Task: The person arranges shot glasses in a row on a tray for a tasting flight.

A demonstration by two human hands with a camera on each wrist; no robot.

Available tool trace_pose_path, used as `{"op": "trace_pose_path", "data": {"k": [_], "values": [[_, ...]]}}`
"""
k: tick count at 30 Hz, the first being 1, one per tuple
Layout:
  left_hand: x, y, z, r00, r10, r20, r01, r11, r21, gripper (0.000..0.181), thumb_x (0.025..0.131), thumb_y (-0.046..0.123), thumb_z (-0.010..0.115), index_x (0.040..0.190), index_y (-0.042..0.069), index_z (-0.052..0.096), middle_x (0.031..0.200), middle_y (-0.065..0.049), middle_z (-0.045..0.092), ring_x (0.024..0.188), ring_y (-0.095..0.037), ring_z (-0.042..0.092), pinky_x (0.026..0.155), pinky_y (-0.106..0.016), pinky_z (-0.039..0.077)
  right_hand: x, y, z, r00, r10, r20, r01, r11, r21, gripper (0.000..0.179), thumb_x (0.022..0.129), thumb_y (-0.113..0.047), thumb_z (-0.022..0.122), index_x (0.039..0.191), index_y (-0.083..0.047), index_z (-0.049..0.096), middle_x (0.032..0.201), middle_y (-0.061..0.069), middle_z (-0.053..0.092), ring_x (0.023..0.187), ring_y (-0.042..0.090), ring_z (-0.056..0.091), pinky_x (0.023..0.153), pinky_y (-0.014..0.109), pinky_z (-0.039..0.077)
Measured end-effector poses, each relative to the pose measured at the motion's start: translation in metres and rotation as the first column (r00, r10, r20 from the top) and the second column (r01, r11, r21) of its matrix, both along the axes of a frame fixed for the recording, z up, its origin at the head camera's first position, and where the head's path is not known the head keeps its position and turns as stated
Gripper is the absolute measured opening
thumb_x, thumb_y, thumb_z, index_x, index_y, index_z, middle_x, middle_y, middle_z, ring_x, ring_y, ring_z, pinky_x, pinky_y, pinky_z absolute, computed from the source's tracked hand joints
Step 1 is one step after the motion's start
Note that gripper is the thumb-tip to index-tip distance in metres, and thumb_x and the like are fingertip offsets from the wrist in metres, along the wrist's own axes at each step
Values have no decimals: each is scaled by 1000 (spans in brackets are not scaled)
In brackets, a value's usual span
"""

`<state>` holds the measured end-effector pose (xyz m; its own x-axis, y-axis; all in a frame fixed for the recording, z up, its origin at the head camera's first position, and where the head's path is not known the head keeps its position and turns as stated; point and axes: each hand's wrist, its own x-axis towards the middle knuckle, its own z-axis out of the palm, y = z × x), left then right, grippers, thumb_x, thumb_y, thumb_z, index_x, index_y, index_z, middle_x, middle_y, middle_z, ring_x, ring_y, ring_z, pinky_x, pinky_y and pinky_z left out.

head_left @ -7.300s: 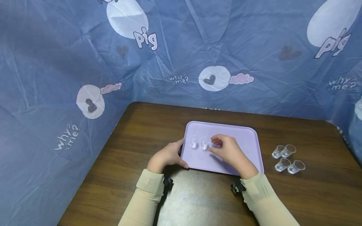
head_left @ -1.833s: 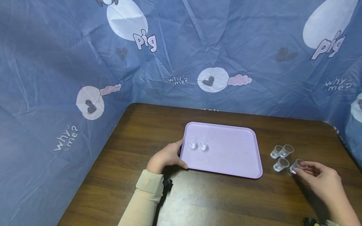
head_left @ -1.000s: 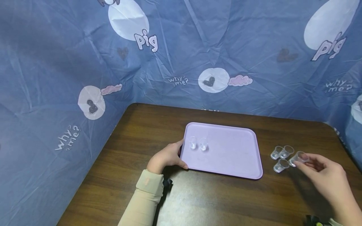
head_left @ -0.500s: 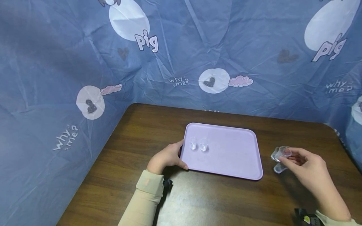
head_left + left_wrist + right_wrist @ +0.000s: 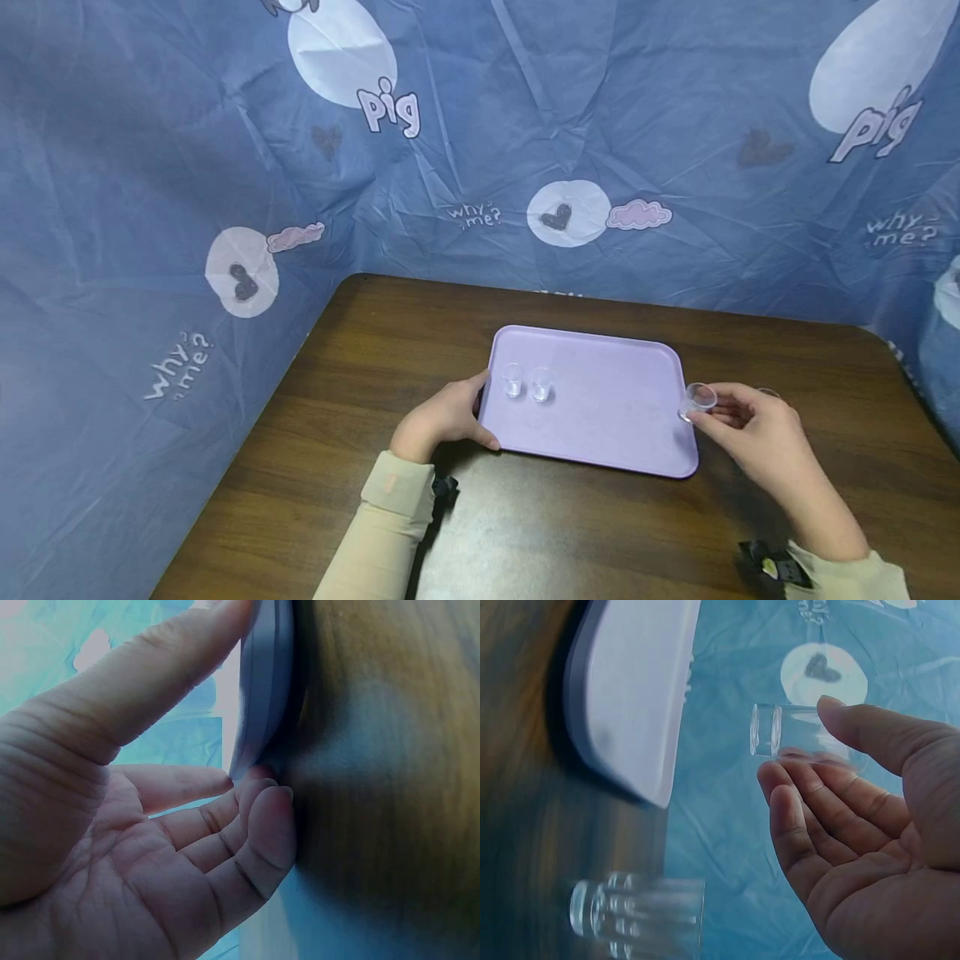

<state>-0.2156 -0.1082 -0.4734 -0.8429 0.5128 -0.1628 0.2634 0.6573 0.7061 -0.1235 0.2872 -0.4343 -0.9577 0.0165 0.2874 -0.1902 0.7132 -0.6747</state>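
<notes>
My right hand [image 5: 768, 437] pinches a small clear shot glass [image 5: 699, 398] between thumb and fingers, over the right rim of a lilac tray [image 5: 600, 400]. In the right wrist view that shot glass [image 5: 799, 735] is raised off the table, its thick base toward the tray. Two more shot glasses stand side by side on the tray's left part, the left one [image 5: 512, 380] and the right one [image 5: 542, 385]. My left hand [image 5: 442, 417] rests at the tray's near left corner, with thumb and index finger touching its edge and the other fingers loosely bent.
Several other shot glasses [image 5: 641, 915] stand on the table right of the tray, mostly hidden behind my right hand in the head view. The brown wooden table [image 5: 375, 333] ends at a blue patterned cloth [image 5: 465, 125] behind and at the left.
My right hand has lifted a shot glass from the group at the right and carried it leftward to the tray's right rim. The left hand and the two glasses on the tray keep their places.
</notes>
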Motion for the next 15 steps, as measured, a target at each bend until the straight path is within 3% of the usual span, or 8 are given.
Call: {"op": "trace_pose_path", "data": {"k": [15], "values": [[-1,0,1,1000,-8,-7,8,1000,1,118,60,17,101,155,-1,35,115,-14,66,101,-24,61,93,-41,48,-18,-32,-7,997,62,49,-60,997,-40,31,84,-7,85,111,2,73,95,11,74,80,15,70,67,17,53]]}}
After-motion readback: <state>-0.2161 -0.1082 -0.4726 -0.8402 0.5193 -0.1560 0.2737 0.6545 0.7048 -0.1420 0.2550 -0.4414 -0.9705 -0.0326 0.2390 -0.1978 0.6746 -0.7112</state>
